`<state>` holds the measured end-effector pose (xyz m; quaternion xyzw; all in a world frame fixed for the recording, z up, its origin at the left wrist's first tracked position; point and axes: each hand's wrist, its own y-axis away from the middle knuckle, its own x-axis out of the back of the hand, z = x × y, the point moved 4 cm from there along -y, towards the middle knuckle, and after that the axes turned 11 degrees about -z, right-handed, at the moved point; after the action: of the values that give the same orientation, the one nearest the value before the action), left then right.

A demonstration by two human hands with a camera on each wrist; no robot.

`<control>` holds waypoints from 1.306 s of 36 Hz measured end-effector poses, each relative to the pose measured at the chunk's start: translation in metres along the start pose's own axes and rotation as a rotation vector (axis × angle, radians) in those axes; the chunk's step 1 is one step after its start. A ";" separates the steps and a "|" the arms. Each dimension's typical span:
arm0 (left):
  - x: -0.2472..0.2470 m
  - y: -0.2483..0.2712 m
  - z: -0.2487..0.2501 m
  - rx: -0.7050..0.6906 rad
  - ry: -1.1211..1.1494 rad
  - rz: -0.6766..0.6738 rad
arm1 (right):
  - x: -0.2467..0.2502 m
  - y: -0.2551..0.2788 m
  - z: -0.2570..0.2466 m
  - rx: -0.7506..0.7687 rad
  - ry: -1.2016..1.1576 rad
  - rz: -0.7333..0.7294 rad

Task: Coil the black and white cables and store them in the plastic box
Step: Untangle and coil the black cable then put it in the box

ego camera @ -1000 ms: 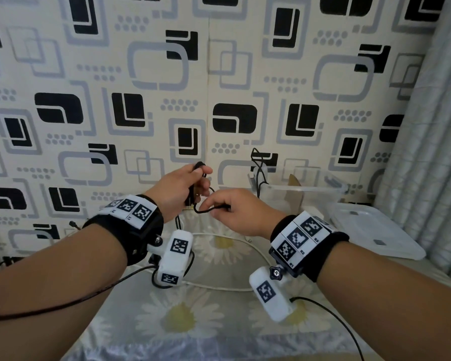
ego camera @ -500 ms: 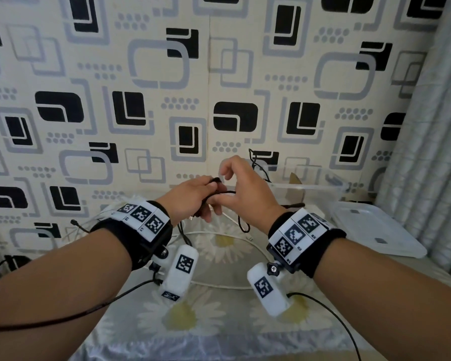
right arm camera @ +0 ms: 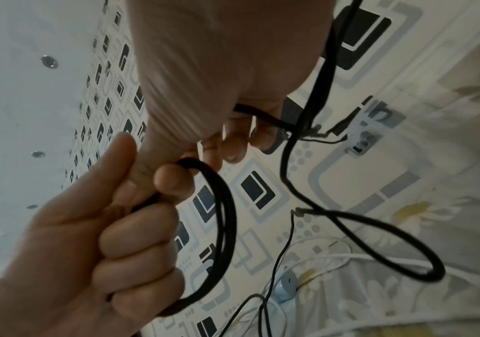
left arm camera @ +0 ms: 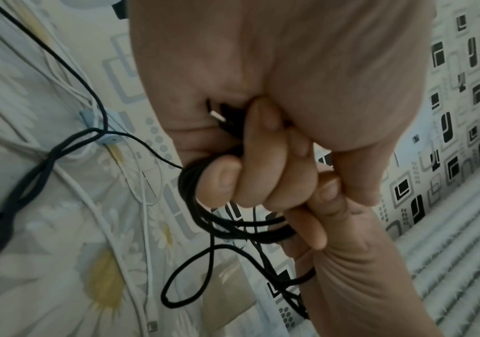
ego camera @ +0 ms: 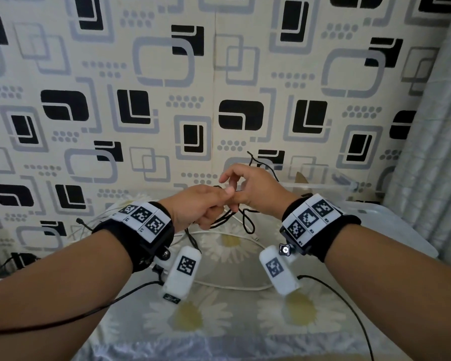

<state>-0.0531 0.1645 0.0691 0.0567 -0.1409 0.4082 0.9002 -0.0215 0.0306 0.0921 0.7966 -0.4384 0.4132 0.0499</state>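
Note:
My left hand (ego camera: 214, 204) holds a small coil of the black cable (ego camera: 245, 221) in its curled fingers (left arm camera: 224, 180), with the cable's plug (left arm camera: 218, 116) against the palm. Touching the left thumb, my right hand (ego camera: 235, 188) pinches a strand of the same cable (right arm camera: 261, 116). Loose black loops (right arm camera: 377, 248) hang under both hands, above the table. The white cable (ego camera: 227, 287) lies on the daisy-print cloth below them. Behind my right hand stands the clear plastic box (ego camera: 320, 184), open, with a black cable over its left rim.
The box's white lid (ego camera: 391, 225) lies on the table at the right. A grey curtain (ego camera: 432, 152) hangs beyond it. The patterned wall is close behind the table. Thin white and black wires and a small blue piece (left arm camera: 88, 118) lie at the table's back left.
My right hand has risen from below the left fingers and now meets the left thumb, bringing a cable strand up with it. The left hand has sunk a little.

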 end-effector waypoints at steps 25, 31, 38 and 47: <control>0.064 0.024 -0.027 -0.030 0.308 0.423 | 0.020 0.006 0.004 -0.228 0.065 -0.059; 0.074 0.025 -0.028 -0.031 0.309 0.522 | 0.013 0.005 0.002 -0.224 0.169 -0.048; 0.090 0.031 -0.035 -0.013 0.331 0.712 | 0.016 0.007 -0.002 -0.246 0.377 -0.120; 0.138 0.060 -0.056 0.054 0.394 0.999 | 0.030 0.021 0.029 -0.499 0.857 -0.296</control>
<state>0.0003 0.3157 0.0566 -0.0718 0.0312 0.7930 0.6041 -0.0111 -0.0144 0.0879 0.5734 -0.3463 0.5738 0.4713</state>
